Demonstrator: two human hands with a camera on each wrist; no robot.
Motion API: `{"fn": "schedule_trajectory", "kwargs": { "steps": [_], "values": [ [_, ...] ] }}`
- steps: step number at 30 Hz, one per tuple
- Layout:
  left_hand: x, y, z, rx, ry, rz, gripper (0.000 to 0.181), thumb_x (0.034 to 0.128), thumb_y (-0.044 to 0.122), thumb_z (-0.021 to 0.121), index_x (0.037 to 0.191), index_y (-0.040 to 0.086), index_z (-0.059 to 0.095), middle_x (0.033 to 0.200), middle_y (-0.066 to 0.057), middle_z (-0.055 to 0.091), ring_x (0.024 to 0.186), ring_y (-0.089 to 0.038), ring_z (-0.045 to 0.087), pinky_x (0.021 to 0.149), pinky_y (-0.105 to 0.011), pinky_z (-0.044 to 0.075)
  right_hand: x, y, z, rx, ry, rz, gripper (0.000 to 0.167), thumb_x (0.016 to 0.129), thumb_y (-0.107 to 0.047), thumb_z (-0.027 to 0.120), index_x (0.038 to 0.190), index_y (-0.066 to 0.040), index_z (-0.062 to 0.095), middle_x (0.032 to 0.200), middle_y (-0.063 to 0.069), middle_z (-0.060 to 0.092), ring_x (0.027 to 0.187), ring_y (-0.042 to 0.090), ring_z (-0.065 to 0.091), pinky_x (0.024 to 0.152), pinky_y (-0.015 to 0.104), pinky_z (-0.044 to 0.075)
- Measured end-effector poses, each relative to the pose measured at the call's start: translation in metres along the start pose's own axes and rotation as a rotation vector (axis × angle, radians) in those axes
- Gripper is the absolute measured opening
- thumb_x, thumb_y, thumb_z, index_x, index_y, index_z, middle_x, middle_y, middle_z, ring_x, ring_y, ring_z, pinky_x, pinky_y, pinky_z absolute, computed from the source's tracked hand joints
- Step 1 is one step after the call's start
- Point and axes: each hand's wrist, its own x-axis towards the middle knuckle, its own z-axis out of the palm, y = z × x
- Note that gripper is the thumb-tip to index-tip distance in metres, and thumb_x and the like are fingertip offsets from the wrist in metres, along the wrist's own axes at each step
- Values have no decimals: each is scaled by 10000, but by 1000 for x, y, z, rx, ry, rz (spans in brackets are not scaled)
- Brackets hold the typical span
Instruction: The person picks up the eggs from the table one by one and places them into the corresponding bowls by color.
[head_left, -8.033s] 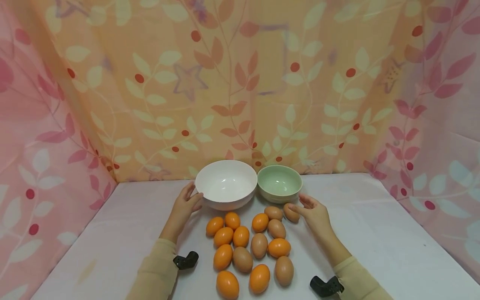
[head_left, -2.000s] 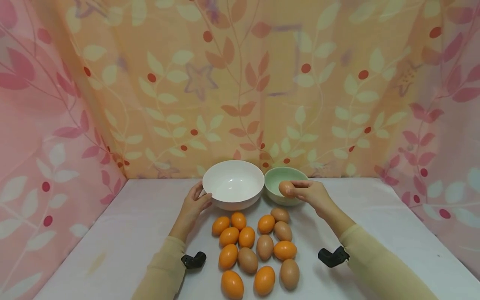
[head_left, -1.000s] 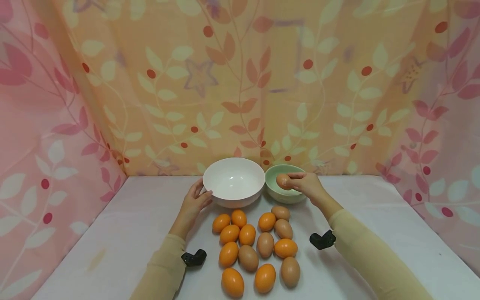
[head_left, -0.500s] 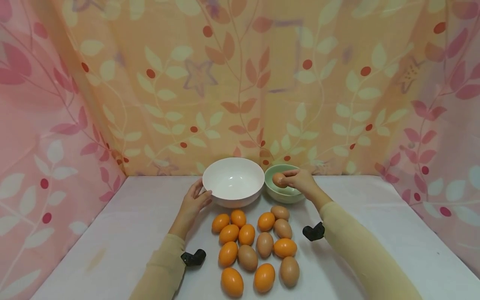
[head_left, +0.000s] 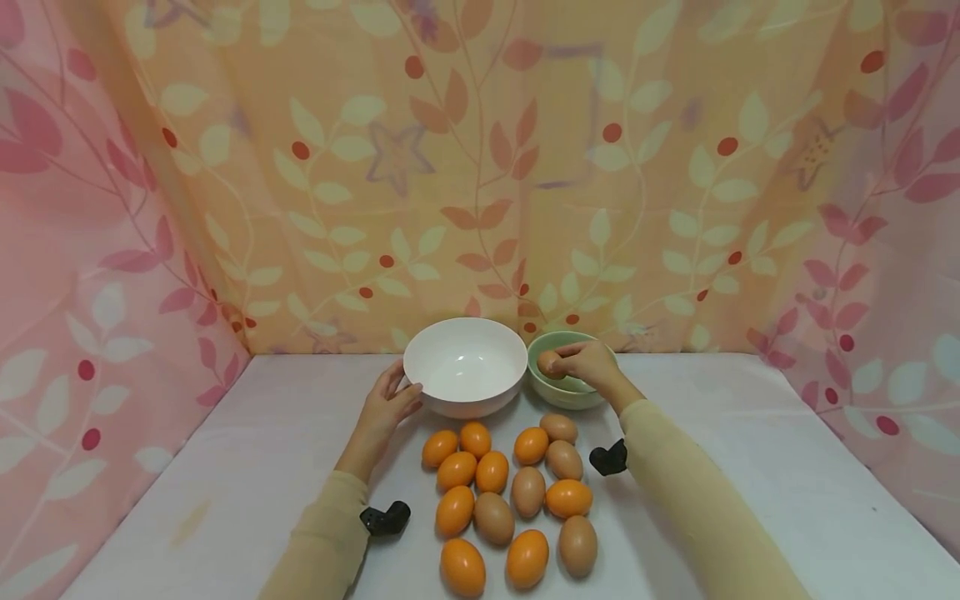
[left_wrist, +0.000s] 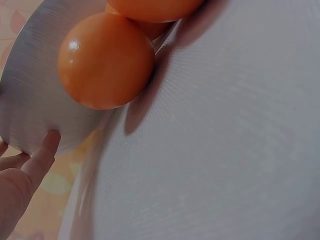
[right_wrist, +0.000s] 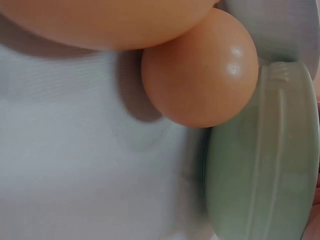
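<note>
In the head view, my right hand [head_left: 592,367] pinches a brown egg [head_left: 551,364] low inside the pale green bowl [head_left: 564,398]. Whether the egg touches the bowl's bottom I cannot tell. My left hand [head_left: 382,408] holds the left side of the larger white bowl [head_left: 467,407]; its thumb [left_wrist: 46,150] presses on the outer wall in the left wrist view. In front of the bowls lie several orange eggs [head_left: 457,472] and several brown eggs [head_left: 494,518]. From the right wrist, a brown egg [right_wrist: 200,70] shows close to the green bowl's outside [right_wrist: 240,175], and little of the hand is visible.
Both bowls stand side by side at the back of a white-covered table [head_left: 247,483], near a patterned curtain [head_left: 337,208]. Pink cloth [head_left: 67,333] hangs at the sides. Each wrist carries a black camera mount [head_left: 386,518].
Eight seconds ago the right hand was at a brown egg on the table. It has since lifted that egg, carried it over the green bowl and lowered it leftward inside. The left hand stays.
</note>
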Motion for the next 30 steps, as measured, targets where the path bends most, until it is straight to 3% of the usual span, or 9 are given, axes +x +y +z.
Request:
{"fn": "schedule_trajectory", "kwargs": {
  "steps": [9, 19, 30],
  "values": [
    [-1, 1, 1, -3, 6, -7, 670, 993, 74, 571, 1568, 53, 229, 1660, -135, 198, 1445, -381, 370, 1134, -522, 414, 3, 2, 3, -51, -36, 1, 440, 797, -235, 805, 1181, -35, 724, 1181, 131, 729, 1092, 268, 661, 978, 377, 539],
    [-1, 1, 0, 7, 3, -7, 674, 991, 73, 575, 1567, 44, 227, 1660, -142, 193, 1451, -388, 361, 1130, -517, 424, 5, 2, 2, -120, -67, 8, 452, 780, -231, 798, 1179, -30, 726, 1153, 127, 740, 1000, 223, 686, 911, 327, 564],
    [-1, 2, 2, 4, 19, -2, 665, 984, 58, 574, 1559, 36, 241, 1656, -155, 199, 1442, -390, 373, 1118, -522, 436, 6, 3, 4, -99, -92, 29, 457, 798, -192, 783, 1203, 3, 702, 1204, 165, 712, 1006, 222, 685, 929, 337, 575]
  ]
}}
